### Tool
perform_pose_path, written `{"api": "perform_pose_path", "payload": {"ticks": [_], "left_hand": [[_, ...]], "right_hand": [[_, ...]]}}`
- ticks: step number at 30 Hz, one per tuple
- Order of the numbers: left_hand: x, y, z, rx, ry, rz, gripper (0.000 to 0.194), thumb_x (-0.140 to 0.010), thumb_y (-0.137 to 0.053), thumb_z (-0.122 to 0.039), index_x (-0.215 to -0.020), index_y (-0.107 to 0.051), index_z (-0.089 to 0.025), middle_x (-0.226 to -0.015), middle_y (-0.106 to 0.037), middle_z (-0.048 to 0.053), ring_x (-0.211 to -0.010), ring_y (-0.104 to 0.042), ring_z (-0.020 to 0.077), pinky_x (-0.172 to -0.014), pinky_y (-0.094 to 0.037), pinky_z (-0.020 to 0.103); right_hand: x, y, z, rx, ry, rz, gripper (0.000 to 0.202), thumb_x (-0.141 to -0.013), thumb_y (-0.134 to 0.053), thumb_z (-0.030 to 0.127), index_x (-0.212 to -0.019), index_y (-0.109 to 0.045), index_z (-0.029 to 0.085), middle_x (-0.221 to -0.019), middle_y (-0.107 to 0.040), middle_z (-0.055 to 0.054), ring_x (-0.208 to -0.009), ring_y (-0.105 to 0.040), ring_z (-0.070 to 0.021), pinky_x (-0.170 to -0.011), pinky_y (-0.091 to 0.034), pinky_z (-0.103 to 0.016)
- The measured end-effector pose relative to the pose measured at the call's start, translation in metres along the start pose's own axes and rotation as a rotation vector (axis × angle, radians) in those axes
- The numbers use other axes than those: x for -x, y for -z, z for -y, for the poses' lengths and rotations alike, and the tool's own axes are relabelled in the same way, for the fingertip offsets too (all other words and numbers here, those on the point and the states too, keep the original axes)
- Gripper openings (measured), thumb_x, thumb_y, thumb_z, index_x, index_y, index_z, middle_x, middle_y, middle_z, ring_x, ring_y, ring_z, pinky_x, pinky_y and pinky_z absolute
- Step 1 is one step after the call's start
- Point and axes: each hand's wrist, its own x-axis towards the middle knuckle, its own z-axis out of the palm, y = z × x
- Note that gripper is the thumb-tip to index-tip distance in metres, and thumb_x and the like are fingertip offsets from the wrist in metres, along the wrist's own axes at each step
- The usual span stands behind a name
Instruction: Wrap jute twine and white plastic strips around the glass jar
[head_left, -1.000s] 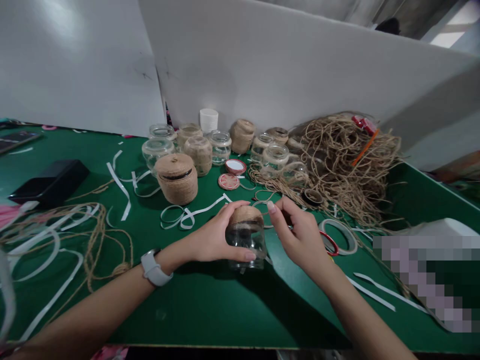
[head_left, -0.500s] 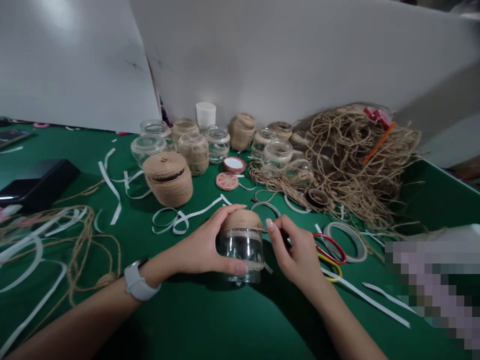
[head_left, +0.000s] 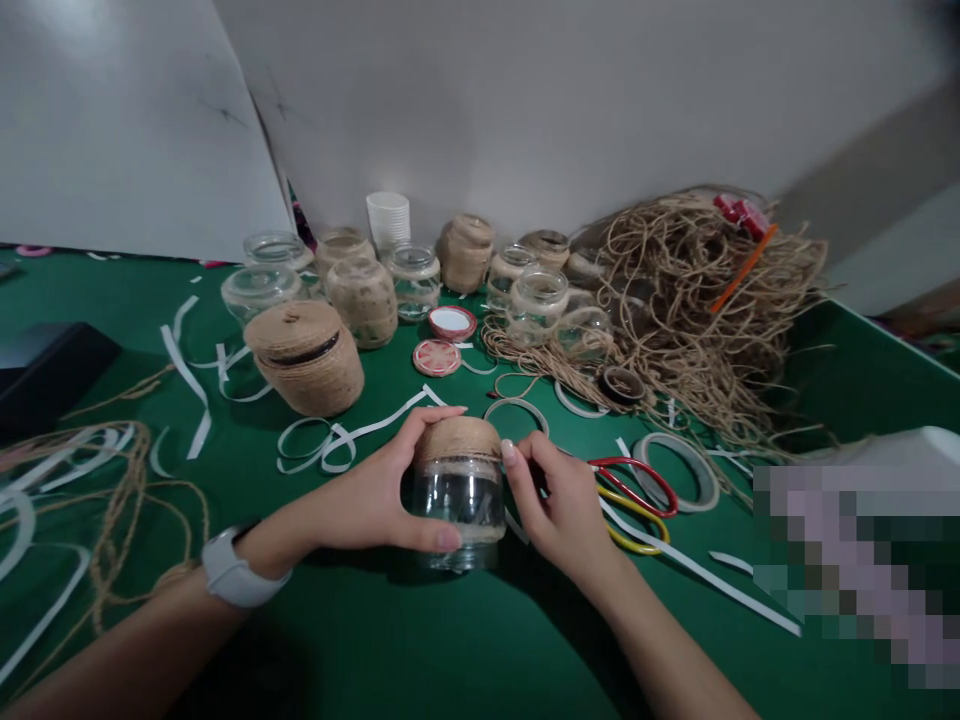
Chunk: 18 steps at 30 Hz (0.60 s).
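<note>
A clear glass jar (head_left: 461, 500) stands mouth down on the green table, its upper part wrapped in brown jute twine (head_left: 459, 440). My left hand (head_left: 386, 490) is closed around the jar's left side, thumb low on the glass and fingers over the wrapped part. At the right edge of the wrapping, the thumb and forefinger of my right hand (head_left: 559, 500) pinch the twine; its end is hidden by my fingers. Scissors with red and yellow handles (head_left: 637, 540) lie just right of that hand.
Behind stand a twine-covered lidded jar (head_left: 307, 360), several glass jars (head_left: 538, 305), two lids (head_left: 437, 357) and white cups (head_left: 388, 222). A twine heap (head_left: 697, 290) fills the back right. A tape roll (head_left: 679, 470), white strips (head_left: 187, 390) and loose twine (head_left: 112, 530) lie about.
The view has shifted slightly, so everything sits further left. My right fingers are now closer to the wrapping, and the short stretch of twine seen between them has shrunk. The left hand keeps its hold.
</note>
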Motion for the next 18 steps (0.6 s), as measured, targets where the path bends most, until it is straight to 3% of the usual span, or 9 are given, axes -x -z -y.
{"api": "perform_pose_path", "payload": {"ticks": [9, 15, 18], "left_hand": [[-0.0004, 0.0005, -0.0011, 0.019, 0.063, 0.021, 0.102, -0.066, -0.084, -0.046, -0.143, -0.02, -0.027, -0.149, -0.038, 0.017, -0.139, -0.04, 0.04, -0.113, -0.034, 0.058], [-0.0007, 0.0023, 0.0024, -0.009, 0.031, 0.024, 0.102, -0.065, -0.083, -0.05, -0.142, -0.019, -0.028, -0.155, -0.025, 0.018, -0.142, -0.034, 0.0423, -0.114, -0.03, 0.062], [-0.0009, 0.0027, 0.004, -0.003, 0.023, 0.03, 0.102, -0.066, -0.083, -0.05, -0.142, -0.018, -0.029, -0.155, -0.025, 0.018, -0.143, -0.033, 0.0421, -0.114, -0.029, 0.063]], "right_hand": [[-0.0045, -0.0053, -0.0003, 0.051, 0.013, -0.054, 0.027, -0.099, -0.045, 0.023, -0.072, -0.043, 0.023, -0.057, -0.047, 0.005, -0.047, -0.044, -0.011, -0.05, -0.034, -0.023], [-0.0019, -0.0073, 0.0007, 0.058, 0.004, -0.033, 0.027, -0.099, -0.044, 0.025, -0.072, -0.043, 0.023, -0.056, -0.048, 0.005, -0.048, -0.047, -0.0115, -0.051, -0.035, -0.023], [-0.0009, -0.008, 0.0012, 0.045, -0.018, -0.013, 0.028, -0.1, -0.043, 0.026, -0.072, -0.043, 0.023, -0.056, -0.047, 0.004, -0.048, -0.047, -0.0117, -0.051, -0.035, -0.024]]}}
